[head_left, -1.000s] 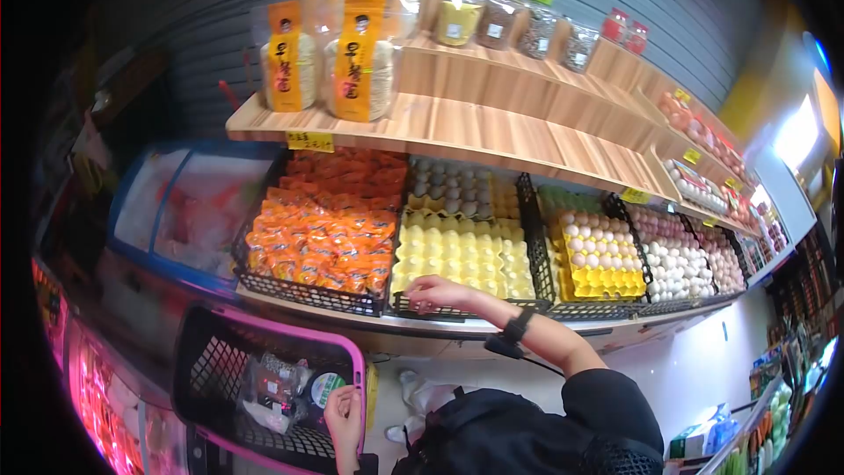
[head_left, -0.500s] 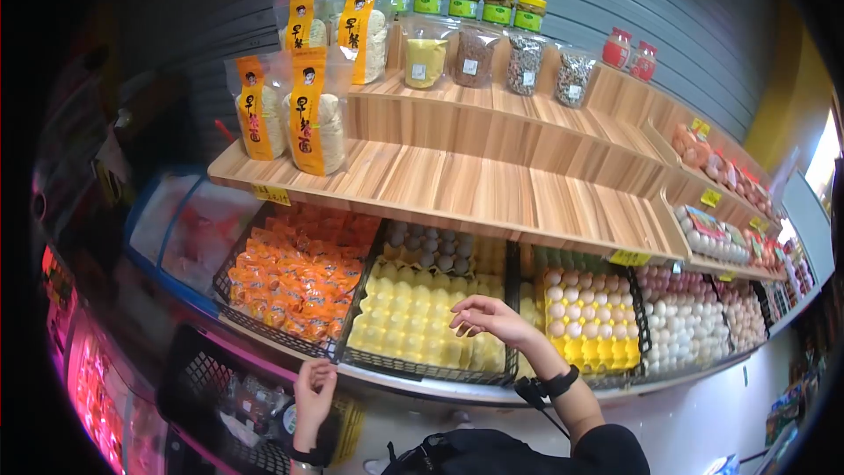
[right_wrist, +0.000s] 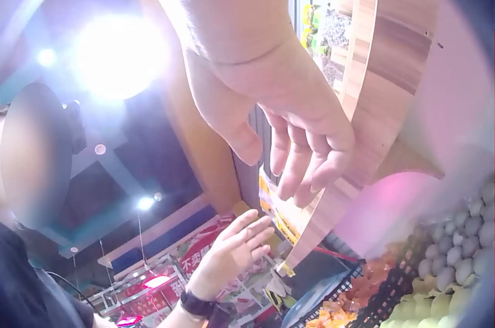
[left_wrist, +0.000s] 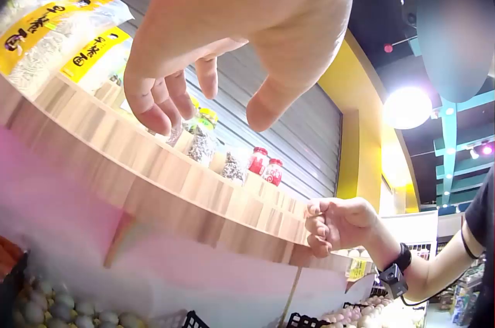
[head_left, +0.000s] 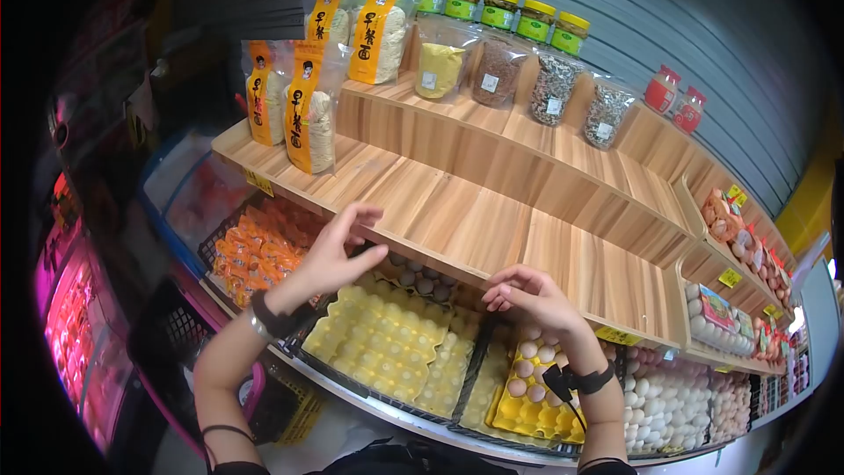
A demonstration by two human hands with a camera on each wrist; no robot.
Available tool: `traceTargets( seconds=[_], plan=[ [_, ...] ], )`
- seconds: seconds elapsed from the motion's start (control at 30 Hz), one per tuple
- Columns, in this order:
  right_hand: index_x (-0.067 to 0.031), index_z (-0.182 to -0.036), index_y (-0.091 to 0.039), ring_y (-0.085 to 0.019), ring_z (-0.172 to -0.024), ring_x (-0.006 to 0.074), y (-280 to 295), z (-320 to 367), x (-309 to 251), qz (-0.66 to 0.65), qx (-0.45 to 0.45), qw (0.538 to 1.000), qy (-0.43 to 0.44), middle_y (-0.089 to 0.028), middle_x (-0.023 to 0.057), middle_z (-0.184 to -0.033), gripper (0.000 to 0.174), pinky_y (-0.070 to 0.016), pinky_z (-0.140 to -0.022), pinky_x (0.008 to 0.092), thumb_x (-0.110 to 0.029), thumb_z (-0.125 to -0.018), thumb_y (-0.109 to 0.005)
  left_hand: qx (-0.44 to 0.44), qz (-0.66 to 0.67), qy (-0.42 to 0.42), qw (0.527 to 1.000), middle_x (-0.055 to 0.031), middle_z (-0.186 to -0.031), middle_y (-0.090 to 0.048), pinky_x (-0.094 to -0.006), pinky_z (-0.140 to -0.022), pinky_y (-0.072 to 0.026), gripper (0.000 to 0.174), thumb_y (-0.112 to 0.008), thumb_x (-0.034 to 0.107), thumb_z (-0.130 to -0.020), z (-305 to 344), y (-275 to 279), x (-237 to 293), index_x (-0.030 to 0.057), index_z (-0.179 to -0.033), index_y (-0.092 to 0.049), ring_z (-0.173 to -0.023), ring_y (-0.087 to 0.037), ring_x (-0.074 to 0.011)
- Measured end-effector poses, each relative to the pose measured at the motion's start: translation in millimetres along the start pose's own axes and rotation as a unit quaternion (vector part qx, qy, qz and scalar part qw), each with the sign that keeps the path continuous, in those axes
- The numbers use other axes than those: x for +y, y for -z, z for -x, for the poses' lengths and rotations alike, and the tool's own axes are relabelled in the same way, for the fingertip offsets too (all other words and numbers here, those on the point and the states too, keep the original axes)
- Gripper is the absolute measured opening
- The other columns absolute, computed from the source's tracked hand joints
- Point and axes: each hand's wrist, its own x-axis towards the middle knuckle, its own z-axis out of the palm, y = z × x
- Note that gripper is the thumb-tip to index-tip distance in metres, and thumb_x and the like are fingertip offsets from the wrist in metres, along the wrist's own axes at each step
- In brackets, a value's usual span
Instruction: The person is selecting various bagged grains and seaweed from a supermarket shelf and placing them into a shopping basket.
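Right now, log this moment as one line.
left hand: open, empty | right hand: open, empty | position: both near front edge of wooden shelf | below: pale yellow trays, orange packets

"What's hard to make out from the head view?"
"The left arm [head_left: 227,361] covers part of the basket [head_left: 167,334], and it's too dark inside to tell what's there. The right hand [head_left: 532,295] and its wrist hide some of the eggs [head_left: 519,369]."
"And up on the shelf [head_left: 440,202]?"
"The noodle bags [head_left: 378,31] partly block the jars [head_left: 498,10] behind them. The writing on the price tags [head_left: 620,336] is too small to read."
"How about the wrist views?"
"Each cuts off its own hand's arm at the top edge, and the face [left_wrist: 456,26] is blurred in both."
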Motion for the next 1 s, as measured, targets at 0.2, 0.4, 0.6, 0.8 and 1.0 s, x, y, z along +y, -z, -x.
traceTargets(
  seconds=[0.2,0.4,0.6,0.8,1.0],
  plan=[
    [-0.0007,-0.108,-0.054,-0.062,-0.082,0.0150,6.7,-39.7,-21.8,-0.013,0.050,0.999,0.007,-0.064,0.0101,-0.094,0.023,-0.0505,-0.069,0.0258,-0.013,-0.089,-0.058,0.048,-0.113,-0.057,0.991,-0.0166,-0.125,-0.046,-0.0364,-0.091,-0.0435,0.063,-0.070,0.025,-0.079,-150.1,18.3,-24.9,0.0040,-0.127,-0.035,-0.114,-0.048,-0.0264],
    [0.0010,-0.111,-0.053,-0.058,-0.075,0.0108,10.2,-146.7,-40.5,0.171,0.135,0.964,0.155,-0.057,0.0078,-0.098,0.035,-0.0489,-0.063,0.0238,-0.014,-0.082,-0.065,0.125,-0.092,-0.042,0.987,-0.0261,-0.130,-0.041,-0.0385,-0.103,-0.0338,0.082,-0.074,0.027,-0.070,-260.2,16.9,-49.5,-0.0066,-0.129,-0.028,-0.123,-0.041,-0.0349],
    [0.0007,-0.118,-0.046,-0.061,-0.074,0.0148,29.6,-272.6,-59.4,0.147,0.308,0.922,0.183,-0.052,0.0135,-0.113,0.045,-0.0499,-0.062,0.0259,-0.015,-0.081,-0.066,0.170,-0.042,-0.044,0.984,-0.0295,-0.135,-0.032,-0.0407,-0.107,-0.0285,0.103,-0.079,0.025,-0.062,-316.8,16.6,-85.3,-0.0081,-0.136,-0.015,-0.128,-0.033,-0.0375],
    [0.0006,-0.129,-0.032,-0.061,-0.060,0.0178,72.1,-377.5,-64.6,0.167,0.406,0.879,0.185,-0.048,0.0174,-0.119,0.070,-0.0466,-0.047,0.0281,-0.025,-0.078,-0.071,0.109,0.088,-0.035,0.989,-0.0294,-0.140,-0.028,-0.0382,-0.109,-0.0255,0.110,-0.079,0.027,-0.062,-341.3,19.2,-111.8,-0.0062,-0.140,-0.008,-0.133,-0.027,-0.0344],
    [0.0009,-0.126,-0.036,-0.058,-0.048,0.0139,45.9,-377.6,-86.2,0.150,0.392,0.899,0.123,-0.060,0.0103,-0.081,0.068,-0.0413,-0.037,0.0254,-0.028,-0.077,-0.074,0.092,-0.049,-0.005,0.995,-0.0247,-0.140,-0.031,-0.0381,-0.107,-0.0273,0.099,-0.074,0.033,-0.069,-346.8,15.5,-117.5,-0.0056,-0.139,-0.016,-0.132,-0.031,-0.0330]
  ],
)
